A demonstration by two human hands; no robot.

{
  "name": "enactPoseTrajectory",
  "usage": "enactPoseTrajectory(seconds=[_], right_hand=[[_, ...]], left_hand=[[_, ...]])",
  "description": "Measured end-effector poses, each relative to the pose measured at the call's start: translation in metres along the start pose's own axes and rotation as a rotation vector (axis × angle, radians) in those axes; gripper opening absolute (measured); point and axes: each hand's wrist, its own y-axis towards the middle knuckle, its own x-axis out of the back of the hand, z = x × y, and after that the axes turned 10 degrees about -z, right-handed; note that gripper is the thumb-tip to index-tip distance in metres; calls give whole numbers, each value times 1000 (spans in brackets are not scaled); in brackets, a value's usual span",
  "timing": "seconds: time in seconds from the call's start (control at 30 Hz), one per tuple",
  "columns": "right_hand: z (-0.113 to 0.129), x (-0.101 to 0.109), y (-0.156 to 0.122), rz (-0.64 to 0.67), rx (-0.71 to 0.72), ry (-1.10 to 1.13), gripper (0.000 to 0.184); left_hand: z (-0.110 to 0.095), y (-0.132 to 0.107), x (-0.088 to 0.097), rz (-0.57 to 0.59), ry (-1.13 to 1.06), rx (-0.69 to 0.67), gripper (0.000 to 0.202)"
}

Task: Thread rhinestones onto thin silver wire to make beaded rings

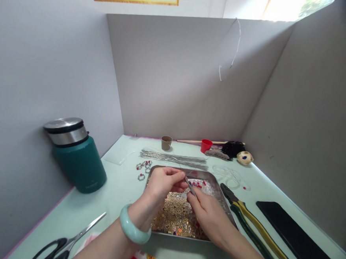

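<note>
Both hands work over a metal tray [214, 178] filled with gold, clear and red beads [179, 216]. My left hand [163, 183], with a pale green bangle [131, 227] on its wrist, has its fingertips pinched together at the tray's middle. My right hand [207, 214] is closed on a thin metal pin or wire [191, 187] that points up toward the left fingertips. What the left fingers pinch is too small to make out.
A teal flask [77, 156] stands at the left wall. Scissors [59, 248] lie front left, pliers [250, 222] and a black slab [289, 232] to the right. Behind the tray lie a bundle of wires [172, 158], beaded rings [143, 169], a tan cup [166, 142] and a red cup [205, 145].
</note>
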Motion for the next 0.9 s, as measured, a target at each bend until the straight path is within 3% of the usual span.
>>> enactPoseTrajectory(seconds=[0.47,0.7,0.9], right_hand=[[1,-1,1,17,29,-109,28],[-1,-2,1,11,23,-28,32],[-2,-1,3,-7,36,-32,29]], left_hand=[[-9,-2,-7,-84,75,53,8],[-3,-1,-2,-21,8,22,10],[-1,1,2,12,-58,83,13]])
